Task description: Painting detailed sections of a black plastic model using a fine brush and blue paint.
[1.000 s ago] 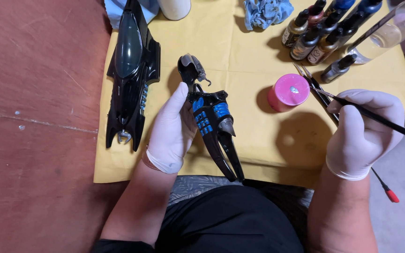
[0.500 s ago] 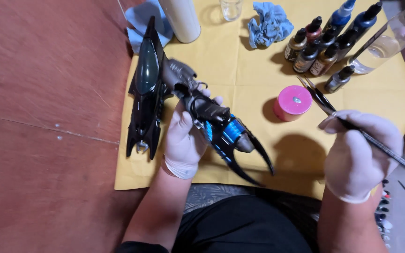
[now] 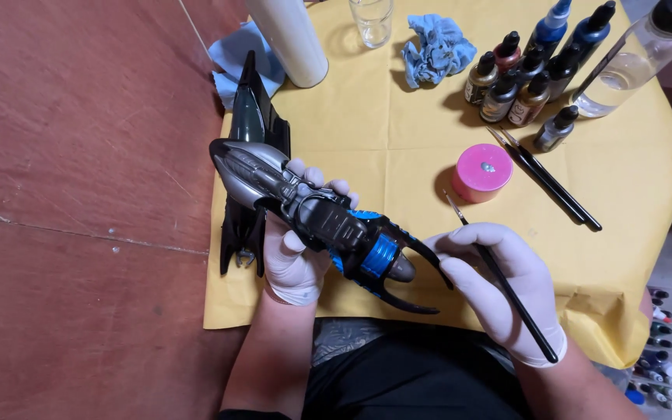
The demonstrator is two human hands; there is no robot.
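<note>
White gloves, dark trousers (image 3: 421, 381)

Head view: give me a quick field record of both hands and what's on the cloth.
left hand: gloved, fingers wrapped around model, grey nose up-left, blue band near the tail
right hand: gloved, holds brush, tip toward pink pot
pink pot: on yellow cloth, beside two spare brushes
second model: dark, lying on cloth's left edge
bottles: clustered at top right
rag: blue, crumpled

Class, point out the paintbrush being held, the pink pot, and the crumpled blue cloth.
paintbrush (image 3: 507, 289), head view, middle of the black handle.
pink pot (image 3: 482, 171), head view, its top face.
crumpled blue cloth (image 3: 437, 48), head view, its centre.
</note>
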